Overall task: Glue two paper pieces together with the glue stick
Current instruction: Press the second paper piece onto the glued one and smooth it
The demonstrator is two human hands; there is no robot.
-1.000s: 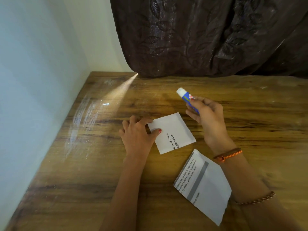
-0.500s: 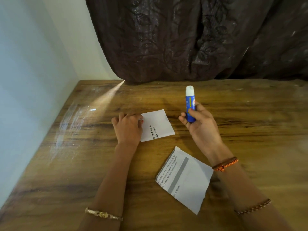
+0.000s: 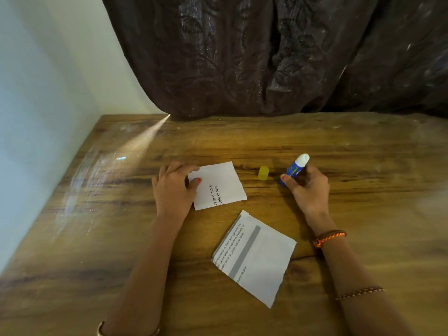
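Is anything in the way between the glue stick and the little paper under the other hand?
Only the yellow cap stands on the table between the glue stick in the right hand and the small paper. It is low, probably easy to pass over.

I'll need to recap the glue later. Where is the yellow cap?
The yellow cap stands on the table, between the smaller paper and the right hand.
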